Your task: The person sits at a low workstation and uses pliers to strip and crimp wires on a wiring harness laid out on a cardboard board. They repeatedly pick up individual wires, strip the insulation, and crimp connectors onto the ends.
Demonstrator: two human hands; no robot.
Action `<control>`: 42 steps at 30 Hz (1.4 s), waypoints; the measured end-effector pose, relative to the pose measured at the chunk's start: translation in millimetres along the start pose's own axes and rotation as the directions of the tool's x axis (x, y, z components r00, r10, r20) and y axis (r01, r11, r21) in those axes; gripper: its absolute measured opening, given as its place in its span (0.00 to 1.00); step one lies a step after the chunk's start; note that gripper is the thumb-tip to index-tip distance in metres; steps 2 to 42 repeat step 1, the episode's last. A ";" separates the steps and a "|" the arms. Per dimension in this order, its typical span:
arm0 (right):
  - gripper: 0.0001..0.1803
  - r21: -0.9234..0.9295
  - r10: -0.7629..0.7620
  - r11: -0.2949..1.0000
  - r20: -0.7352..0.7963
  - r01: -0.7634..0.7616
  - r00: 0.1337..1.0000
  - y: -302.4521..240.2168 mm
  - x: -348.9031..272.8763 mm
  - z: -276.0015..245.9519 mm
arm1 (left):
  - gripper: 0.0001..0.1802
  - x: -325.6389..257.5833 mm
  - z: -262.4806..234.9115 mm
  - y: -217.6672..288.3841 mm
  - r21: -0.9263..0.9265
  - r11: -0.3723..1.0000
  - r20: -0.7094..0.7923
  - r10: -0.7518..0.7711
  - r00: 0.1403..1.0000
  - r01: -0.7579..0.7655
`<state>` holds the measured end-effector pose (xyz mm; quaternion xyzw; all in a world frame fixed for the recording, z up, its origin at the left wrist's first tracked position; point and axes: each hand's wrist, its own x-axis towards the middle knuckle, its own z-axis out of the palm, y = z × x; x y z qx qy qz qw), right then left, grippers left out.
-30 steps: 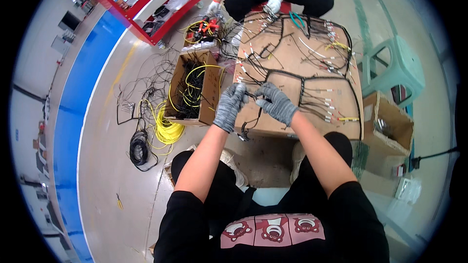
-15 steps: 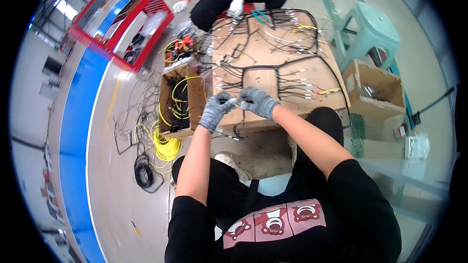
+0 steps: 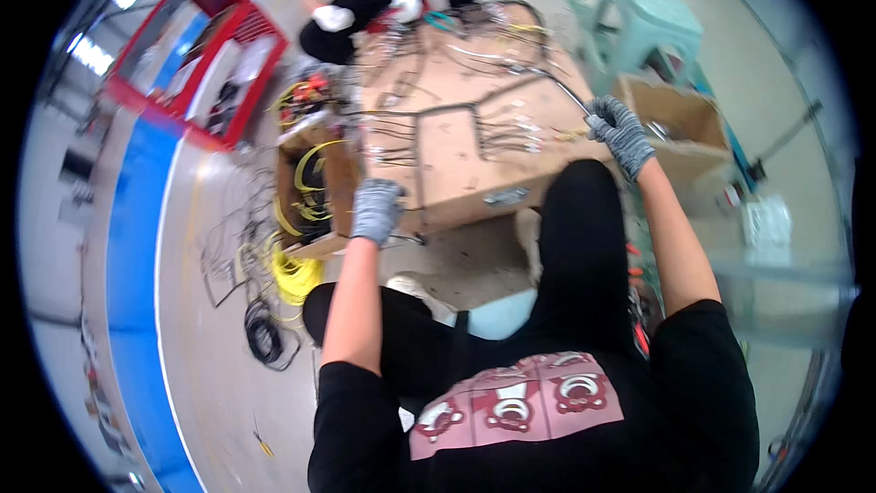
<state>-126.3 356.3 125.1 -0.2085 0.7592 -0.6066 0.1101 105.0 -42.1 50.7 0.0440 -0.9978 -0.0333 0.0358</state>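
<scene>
A black wiring harness (image 3: 447, 110) with several thin branches spreads over a light brown board (image 3: 447, 161). My right hand (image 3: 620, 135), in a grey knit glove, is closed around the harness's right branch at the board's right edge. By the board's left front corner is my left hand (image 3: 376, 210), gloved alike, its fingers curled; blur hides what they hold, if anything. Pale-tipped wire ends lie in rows on the board between my hands.
At left stand a cardboard box (image 3: 344, 184) of cables and a yellow cable coil (image 3: 297, 276). A co-worker with white gloves (image 3: 407, 4) sits beyond the board. At right are another box (image 3: 703, 117) and a green stool (image 3: 650, 23). A red rack (image 3: 239, 96) stands far left.
My hands have moved apart from their meeting place at the board's front edge. The right went right to the harness branch; the left went slightly left and down. The view has shifted.
</scene>
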 end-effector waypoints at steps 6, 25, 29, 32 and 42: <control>0.10 -0.041 0.031 0.999 -0.046 -0.033 0.998 3.8 -26.0 -28.9 | 0.13 -3.5 5.6 -3.5 -0.100 0.988 0.079 -0.111 0.991 0.119; 0.10 -0.041 0.031 0.999 -0.046 -0.033 0.998 3.8 -26.0 -28.9 | 0.13 -3.5 5.6 -3.5 -0.100 0.988 0.079 -0.111 0.991 0.119; 0.10 -0.041 0.031 0.999 -0.046 -0.033 0.998 3.8 -26.0 -28.9 | 0.13 -3.5 5.6 -3.5 -0.100 0.988 0.079 -0.111 0.991 0.119; 0.10 -0.041 0.031 0.999 -0.046 -0.033 0.998 3.8 -26.0 -28.9 | 0.13 -3.5 5.6 -3.5 -0.100 0.988 0.079 -0.111 0.991 0.119; 0.10 -0.041 0.031 0.999 -0.046 -0.033 0.998 3.8 -26.0 -28.9 | 0.13 -3.5 5.6 -3.5 -0.100 0.988 0.079 -0.111 0.991 0.119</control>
